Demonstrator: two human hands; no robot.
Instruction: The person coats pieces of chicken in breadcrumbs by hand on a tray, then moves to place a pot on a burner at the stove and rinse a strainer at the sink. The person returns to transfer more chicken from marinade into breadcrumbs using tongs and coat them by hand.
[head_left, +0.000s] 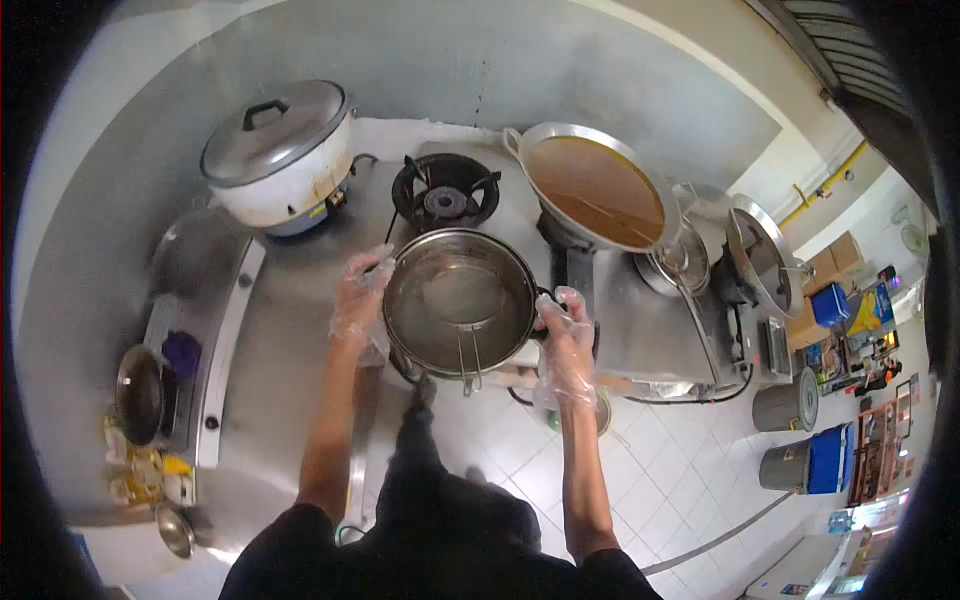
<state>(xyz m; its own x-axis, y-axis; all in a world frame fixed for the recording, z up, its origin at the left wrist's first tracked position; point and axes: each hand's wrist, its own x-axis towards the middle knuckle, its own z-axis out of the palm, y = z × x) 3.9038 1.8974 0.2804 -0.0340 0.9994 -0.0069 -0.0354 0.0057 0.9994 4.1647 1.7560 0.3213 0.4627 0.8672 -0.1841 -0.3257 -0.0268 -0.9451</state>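
A round steel pot (412,335) is held level in front of my body, near the edge of the steel counter. My left hand (358,300), in a clear plastic glove, grips its left side; the handle there is hidden by the fingers. On the opposite side, my right hand (567,345), gloved the same way, is closed around the dark handle. Inside the pot lies a wire-mesh strainer (462,295), its thin handle pointing toward me over the near rim. Whether there is liquid in the pot is hard to make out.
Behind the pot is a black gas burner (446,200). A large rice cooker (285,180) stands at back left. To the right are a wide pan of brown liquid (595,190), a ladle (697,325) and another wok (765,250). Bins (787,408) stand on the tiled floor.
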